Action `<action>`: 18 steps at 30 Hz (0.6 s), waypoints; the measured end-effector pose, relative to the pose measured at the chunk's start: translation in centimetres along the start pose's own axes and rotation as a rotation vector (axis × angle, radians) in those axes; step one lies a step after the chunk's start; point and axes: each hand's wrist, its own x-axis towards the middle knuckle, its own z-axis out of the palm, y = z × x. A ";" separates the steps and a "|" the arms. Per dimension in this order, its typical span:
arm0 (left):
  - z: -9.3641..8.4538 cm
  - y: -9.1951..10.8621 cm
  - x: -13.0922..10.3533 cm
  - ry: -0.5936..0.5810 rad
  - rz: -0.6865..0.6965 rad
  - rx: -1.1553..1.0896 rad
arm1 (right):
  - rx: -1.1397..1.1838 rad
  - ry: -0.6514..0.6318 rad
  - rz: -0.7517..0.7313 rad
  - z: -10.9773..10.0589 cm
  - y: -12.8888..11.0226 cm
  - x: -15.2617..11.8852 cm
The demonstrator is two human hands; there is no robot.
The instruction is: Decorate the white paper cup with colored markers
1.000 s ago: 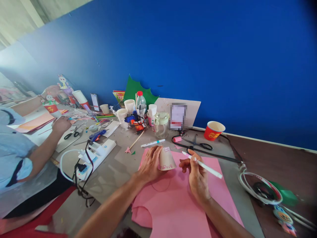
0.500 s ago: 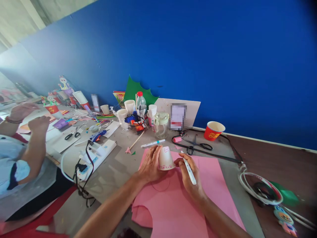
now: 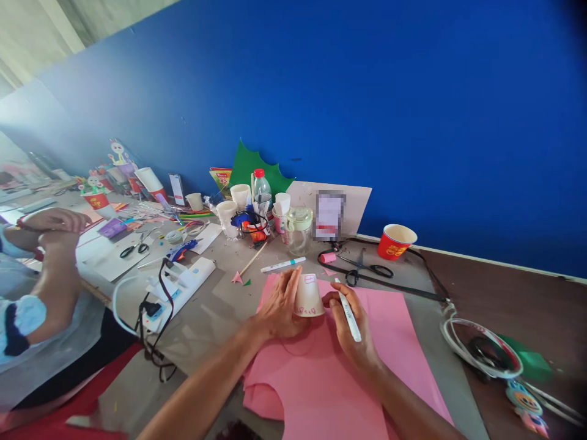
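Observation:
A white paper cup (image 3: pixel 309 298) stands upside down over pink paper (image 3: pixel 334 373), with pink marks drawn near its rim and a pink outline high on its side. My left hand (image 3: pixel 280 304) is closed around the cup's left side. Held in my right hand (image 3: pixel 351 324) is a white marker pen (image 3: pixel 350 316), its body slanting down toward me. That hand's fingertips lie close to the cup's right side; whether they touch it I cannot tell. Another white marker (image 3: pixel 283 264) with a teal band lies just behind the cup.
Behind the pink paper are a glass jar (image 3: pixel 299 232), a bottle (image 3: pixel 261 192), black scissors (image 3: pixel 364 266) and a red paper cup (image 3: pixel 397 242). A power strip (image 3: pixel 183 293) with cables and a glue gun (image 3: pixel 181 250) lie left, near a co-worker's arms (image 3: pixel 57 256).
My left hand has turned the cup slightly, so its pink marks sit differently. My right hand with the marker has barely moved. The co-worker's hands have come together.

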 end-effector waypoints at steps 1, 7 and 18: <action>-0.1 0.1 0.0 -0.008 -0.007 -0.001 | 0.002 -0.001 0.000 0.1 -0.1 0.0; 0.0 0.3 0.2 0.066 -0.087 0.023 | 0.003 0.098 -0.056 0.0 -1.2 -0.4; 0.6 0.1 0.7 0.254 0.004 0.138 | 0.020 -0.118 -0.206 -0.7 -1.8 -1.5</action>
